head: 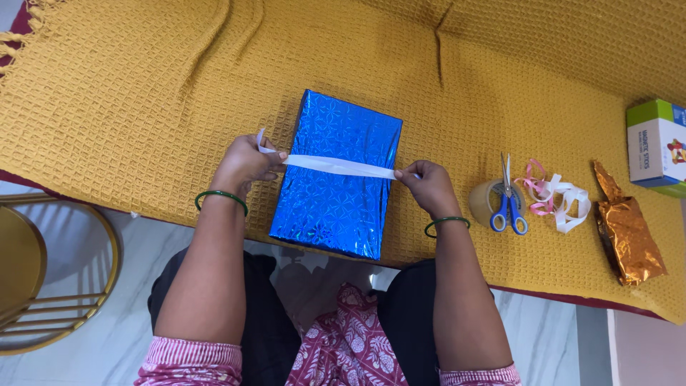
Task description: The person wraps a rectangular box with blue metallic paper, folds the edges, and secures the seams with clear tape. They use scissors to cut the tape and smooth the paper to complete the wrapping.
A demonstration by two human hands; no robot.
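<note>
Bedcover: a mustard waffle-weave bedcover (128, 93) carries everything.
Box: a box in shiny blue foil (336, 175) lies near the front edge, between the hands.
Left hand: the left hand (246, 163) pinches one end of a white ribbon (336, 166) at the box's left side, fingers closed on it.
Right hand: the right hand (427, 187) pinches the other end at the right side; the ribbon runs taut across the top.
Right edge: a green-and-white carton (656, 146), a crumpled copper foil bag (629, 232).
Smaller: what looks like a tape roll (484, 201) under blue-handled scissors (509, 204), beside pink and white ribbon curls (561, 196).
</note>
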